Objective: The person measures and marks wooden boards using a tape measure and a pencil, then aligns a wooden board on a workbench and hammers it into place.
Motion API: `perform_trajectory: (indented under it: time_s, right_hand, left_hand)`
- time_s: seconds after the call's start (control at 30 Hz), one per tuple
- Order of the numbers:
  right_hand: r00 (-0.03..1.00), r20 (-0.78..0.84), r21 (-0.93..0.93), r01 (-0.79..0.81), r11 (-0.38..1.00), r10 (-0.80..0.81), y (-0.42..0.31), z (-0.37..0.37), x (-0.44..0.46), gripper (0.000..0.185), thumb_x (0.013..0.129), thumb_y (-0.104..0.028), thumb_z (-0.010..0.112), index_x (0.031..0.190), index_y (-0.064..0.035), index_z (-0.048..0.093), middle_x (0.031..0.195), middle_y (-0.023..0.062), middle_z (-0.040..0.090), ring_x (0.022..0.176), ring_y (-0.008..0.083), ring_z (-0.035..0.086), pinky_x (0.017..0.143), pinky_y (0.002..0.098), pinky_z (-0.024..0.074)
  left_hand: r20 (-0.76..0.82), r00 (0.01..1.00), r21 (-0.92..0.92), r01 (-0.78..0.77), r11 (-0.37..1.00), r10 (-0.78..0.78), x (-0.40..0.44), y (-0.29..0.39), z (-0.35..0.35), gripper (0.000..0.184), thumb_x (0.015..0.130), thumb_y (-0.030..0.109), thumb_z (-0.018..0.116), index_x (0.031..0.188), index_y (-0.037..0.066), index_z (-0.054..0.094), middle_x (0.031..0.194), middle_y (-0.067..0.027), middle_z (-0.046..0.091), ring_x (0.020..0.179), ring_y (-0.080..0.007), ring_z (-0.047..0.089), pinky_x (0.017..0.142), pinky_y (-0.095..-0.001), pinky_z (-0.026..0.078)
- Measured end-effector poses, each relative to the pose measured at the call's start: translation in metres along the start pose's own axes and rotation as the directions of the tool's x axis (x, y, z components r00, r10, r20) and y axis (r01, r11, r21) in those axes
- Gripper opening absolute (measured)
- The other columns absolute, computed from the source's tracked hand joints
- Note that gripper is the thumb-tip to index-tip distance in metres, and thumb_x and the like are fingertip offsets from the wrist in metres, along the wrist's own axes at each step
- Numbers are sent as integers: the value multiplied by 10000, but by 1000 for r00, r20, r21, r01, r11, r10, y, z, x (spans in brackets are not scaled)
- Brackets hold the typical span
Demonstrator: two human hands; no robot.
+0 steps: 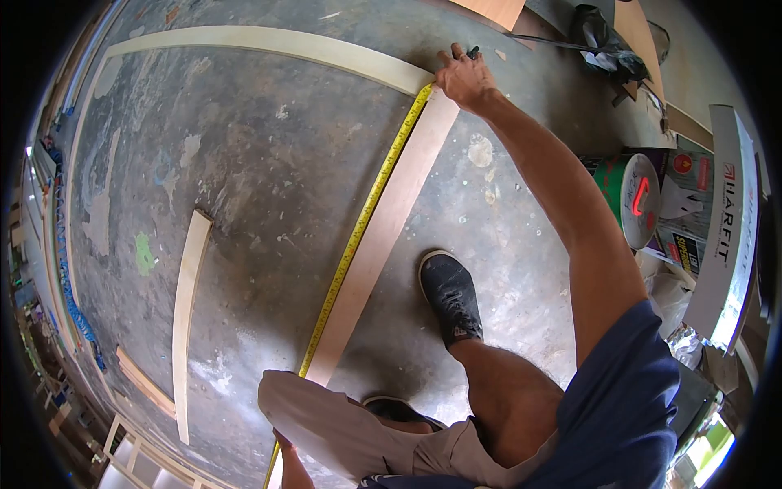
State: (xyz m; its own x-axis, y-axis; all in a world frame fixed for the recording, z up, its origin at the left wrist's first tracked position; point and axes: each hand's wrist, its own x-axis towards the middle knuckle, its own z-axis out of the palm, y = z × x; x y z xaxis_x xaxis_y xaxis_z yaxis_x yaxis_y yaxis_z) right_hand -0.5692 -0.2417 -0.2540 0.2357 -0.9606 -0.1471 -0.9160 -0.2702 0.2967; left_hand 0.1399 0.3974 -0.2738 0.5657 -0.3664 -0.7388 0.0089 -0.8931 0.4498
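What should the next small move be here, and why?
Probably to shift the left knee aside for a clear reading: the yellow tape runs along the board, with the right hand at its far end and the left hand near its other end, but the knee hides part of the nearer stretch.

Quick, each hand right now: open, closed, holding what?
Left hand: partly hidden behind the knee; open or closed, cannot tell.
Right hand: at the far ends of the yellow tape and the board alongside; grip unclear.
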Motion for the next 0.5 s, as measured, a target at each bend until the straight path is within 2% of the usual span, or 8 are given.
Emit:
perform_trajectory:
  time_s: [0.27,0.5]
  right_hand:
    - [999,43,-41,35,999,-33,-4,-5,-2,181,895,-100,580,1014,-127,713,1254,107,574,1320,329,440,925,549,485]
    - [997,75,-11,14,1000,-13,-5,2,1,161,865,-116,642,1010,-125,711,1232,102,586,1317,326,441,889,531,512]
  left_hand:
    - [9,1000,-14,7,1000,-7,-1,-3,-2,258,810,249,676,1001,81,631,921,-66,595,851,-212,541,770,-382,433]
    - [15,1000,-21,14,1000,-13,-3,-5,-3,260,810,242,679,1005,76,632,924,-65,602,848,-207,545,767,-378,439]
